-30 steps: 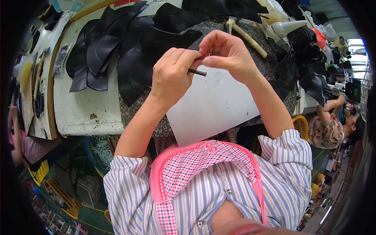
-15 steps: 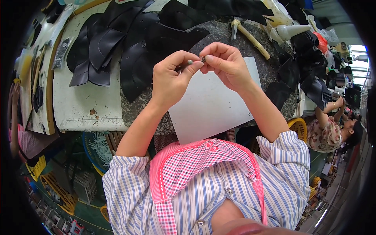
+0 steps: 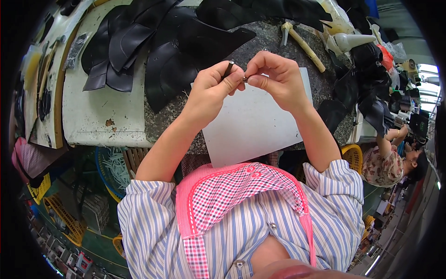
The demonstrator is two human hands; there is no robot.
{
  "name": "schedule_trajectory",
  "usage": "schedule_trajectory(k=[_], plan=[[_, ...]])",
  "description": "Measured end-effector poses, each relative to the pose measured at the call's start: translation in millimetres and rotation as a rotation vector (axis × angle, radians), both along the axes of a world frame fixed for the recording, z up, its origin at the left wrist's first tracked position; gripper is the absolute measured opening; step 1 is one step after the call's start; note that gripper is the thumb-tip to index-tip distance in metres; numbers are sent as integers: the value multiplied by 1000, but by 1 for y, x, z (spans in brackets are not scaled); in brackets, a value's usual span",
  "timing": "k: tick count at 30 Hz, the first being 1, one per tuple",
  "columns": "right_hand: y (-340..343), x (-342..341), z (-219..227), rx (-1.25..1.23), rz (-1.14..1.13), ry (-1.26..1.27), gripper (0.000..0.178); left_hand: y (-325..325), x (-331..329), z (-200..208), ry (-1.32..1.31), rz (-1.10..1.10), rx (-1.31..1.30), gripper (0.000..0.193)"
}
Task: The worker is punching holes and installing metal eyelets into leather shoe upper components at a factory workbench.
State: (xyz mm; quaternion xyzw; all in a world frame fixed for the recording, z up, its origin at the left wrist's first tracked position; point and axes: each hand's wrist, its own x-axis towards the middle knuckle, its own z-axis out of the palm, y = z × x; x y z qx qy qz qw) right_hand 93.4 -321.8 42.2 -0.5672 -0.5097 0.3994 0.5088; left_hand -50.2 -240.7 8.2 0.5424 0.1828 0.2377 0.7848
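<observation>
My left hand (image 3: 206,97) is closed round a short dark metal rod (image 3: 228,68), whose shiny round end sticks up between thumb and forefinger. Close beside it, my right hand (image 3: 278,83) pinches a small metal piece (image 3: 245,79) between thumb and fingertips. The fingertips of both hands meet there, and whether the piece joins the rod is hidden. Both hands are held above a white sheet (image 3: 253,128) that lies on the dark speckled stone slab (image 3: 155,125) and hangs over its near edge.
A hammer with a wooden handle (image 3: 306,50) lies beyond my right hand. Black leather-like pieces (image 3: 174,69) overlap at the back and left. A white nozzle bottle (image 3: 353,42) lies at the far right. Another person (image 3: 385,162) works at right. A blue basket (image 3: 104,169) stands below left.
The rod in my left hand has tipped more upright, its shiny end now pointing up. Both hands have shifted slightly right and remain fingertip to fingertip.
</observation>
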Motion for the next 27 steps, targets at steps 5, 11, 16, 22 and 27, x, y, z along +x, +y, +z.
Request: schedule_trajectory(k=[5, 11, 16, 22, 27], plan=[[9, 5, -7, 297, 101, -332, 13, 1, -4, -7, -157, -235, -430, 21], [12, 2, -10, 308, 119, -219, 13, -2, -14, 2, -35, -79, -54, 25], [17, -6, -14, 383, 153, -358, 15, 0, -21, -6, -99, -62, -204, 22], [35, -23, -39, 297, 90, -51, 13, -3, -23, -22, -274, 241, -428, 12], [63, -40, -55, 254, 166, 127, 8, 31, -43, -30, -172, 221, -496, 10]])
